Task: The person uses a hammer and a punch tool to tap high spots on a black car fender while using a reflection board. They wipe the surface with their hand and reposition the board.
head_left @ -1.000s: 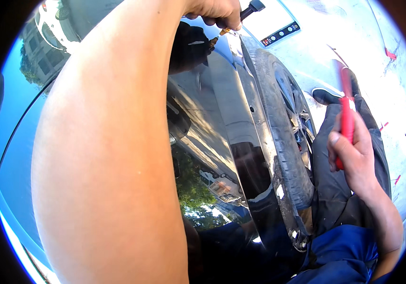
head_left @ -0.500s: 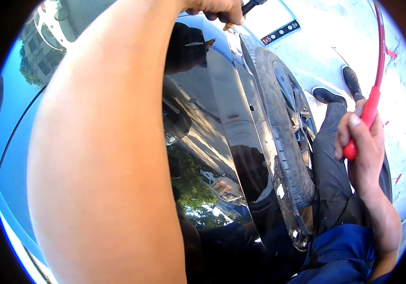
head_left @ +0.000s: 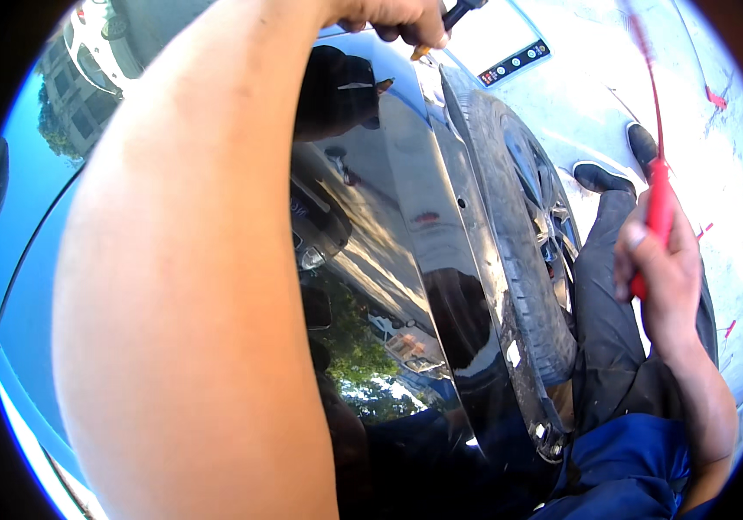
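Observation:
My left arm reaches up across a glossy dark car panel [head_left: 380, 260]. At the top, my left hand [head_left: 397, 16] is closed around a small black tool [head_left: 462, 10] with an amber tip, held at the panel's upper edge near the wheel opening. Part of this hand is cut off by the frame. On the right, my right hand [head_left: 666, 269] grips the thick red handle of a long, thin-shafted red tool [head_left: 660, 204]. Its shaft points upward, blurred by motion, and its far end is not clear. This tool is apart from the panel.
A dusty tire [head_left: 514, 217] with a spoked wheel sits right beside the panel. Beyond it stands a bright white panel with a dark control strip [head_left: 514, 62]. My legs and dark shoes [head_left: 604, 178] are on the pale ground, where red scraps [head_left: 716, 98] lie.
The red tool has swung to the left at its upper end, and my right hand has turned slightly with it. My left hand has hardly moved.

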Demonstrator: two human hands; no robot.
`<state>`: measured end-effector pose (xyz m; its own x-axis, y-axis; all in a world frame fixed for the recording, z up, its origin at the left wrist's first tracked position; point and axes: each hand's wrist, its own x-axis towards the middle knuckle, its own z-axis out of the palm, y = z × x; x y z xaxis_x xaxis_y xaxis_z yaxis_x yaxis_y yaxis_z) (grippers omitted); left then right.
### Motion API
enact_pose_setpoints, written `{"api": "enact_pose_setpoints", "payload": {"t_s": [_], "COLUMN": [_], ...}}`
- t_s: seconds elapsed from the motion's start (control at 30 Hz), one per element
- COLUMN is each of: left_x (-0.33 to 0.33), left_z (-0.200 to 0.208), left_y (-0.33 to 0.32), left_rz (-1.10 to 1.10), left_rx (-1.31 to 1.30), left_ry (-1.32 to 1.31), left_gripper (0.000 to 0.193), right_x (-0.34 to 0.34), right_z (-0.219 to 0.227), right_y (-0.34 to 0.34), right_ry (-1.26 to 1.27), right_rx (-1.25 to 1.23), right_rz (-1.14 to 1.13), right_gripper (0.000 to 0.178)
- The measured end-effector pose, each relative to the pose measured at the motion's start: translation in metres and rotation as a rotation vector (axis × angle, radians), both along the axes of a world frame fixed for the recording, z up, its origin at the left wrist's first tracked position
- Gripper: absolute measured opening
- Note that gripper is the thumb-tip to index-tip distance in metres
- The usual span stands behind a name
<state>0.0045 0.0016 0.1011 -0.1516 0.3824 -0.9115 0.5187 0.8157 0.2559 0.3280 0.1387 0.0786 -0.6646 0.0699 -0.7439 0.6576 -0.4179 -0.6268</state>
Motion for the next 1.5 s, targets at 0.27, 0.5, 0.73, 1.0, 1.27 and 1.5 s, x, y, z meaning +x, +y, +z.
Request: {"api": "enact_pose_setpoints", "payload": {"t_s": [0.27,0.5,0.73,1.0,1.27,1.5], "left_x": [0.007,0.001,0.01,-0.001,-0.005,0.001], "left_z": [-0.009,0.002,-0.028,-0.014,-0.015,-0.019], "left_y": [-0.002,0.0,0.003,0.003,0.003,0.004], "left_rz": [0.048,-0.003,-0.051,-0.062,-0.077,-0.075], "left_rx": [0.088,-0.028,0.006,0.037,0.04,0.052], "left_ry": [-0.096,-0.01,-0.066,-0.024,-0.025,-0.037], "left_gripper": [0.03,0.033,0.034,0.034,0.033,0.033], "right_x": [0.014,0.007,0.016,0.009,0.007,0.008], "right_z": [-0.004,0.001,-0.004,0.002,-0.007,-0.005], "right_y": [0.002,-0.002,-0.006,-0.002,0.0,0.012], "right_ry": [-0.062,-0.032,-0.04,-0.011,0.029,-0.021], "right_rx": [0.016,-0.103,0.007,-0.065,0.003,0.061], "right_rz": [0.059,0.163,-0.042,-0.134,-0.115,0.034], "right_gripper": [0.025,0.022,0.024,0.019,0.024,0.026]}}
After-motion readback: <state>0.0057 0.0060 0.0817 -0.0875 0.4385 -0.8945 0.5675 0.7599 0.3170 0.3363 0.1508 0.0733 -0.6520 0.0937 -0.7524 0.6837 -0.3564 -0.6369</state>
